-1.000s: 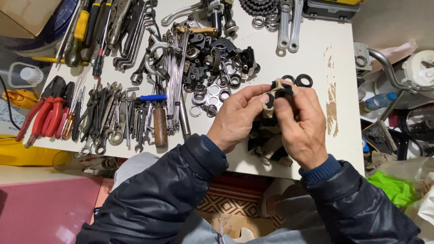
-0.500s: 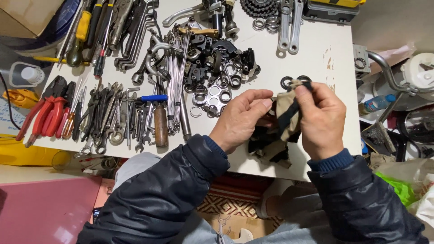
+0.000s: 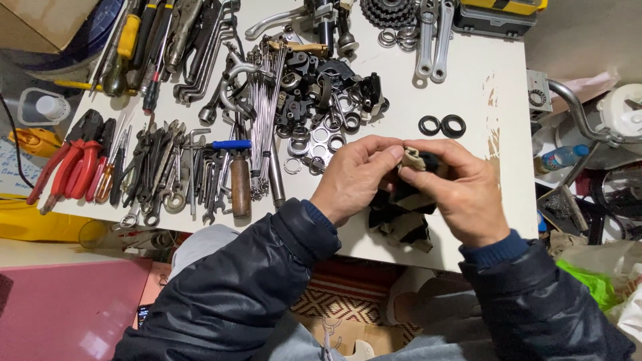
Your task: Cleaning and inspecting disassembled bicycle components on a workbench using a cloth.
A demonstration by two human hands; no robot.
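Note:
Both my hands meet over the near right part of the white table [image 3: 468, 100]. My left hand [image 3: 358, 175] and my right hand [image 3: 458, 194] pinch a dirty beige and black rag [image 3: 401, 217] between them, its loose end hanging down to the table's front edge. A small dark part [image 3: 428, 160] sits wrapped in the top of the rag, mostly hidden by my fingers. Two black rubber rings [image 3: 442, 125] lie on the table just beyond my right hand.
A heap of black bicycle parts, washers and spokes [image 3: 314, 100] fills the table's middle. Wrenches and a wooden-handled hammer [image 3: 239, 184] lie to the left, red pliers [image 3: 63, 170] at the far left. Crank arms [image 3: 431, 40] and a sprocket cluster [image 3: 388, 10] are at the back.
A second ago my fingers held a black ring in the open. Since then the rag has come up around the part and both hands have closed on it.

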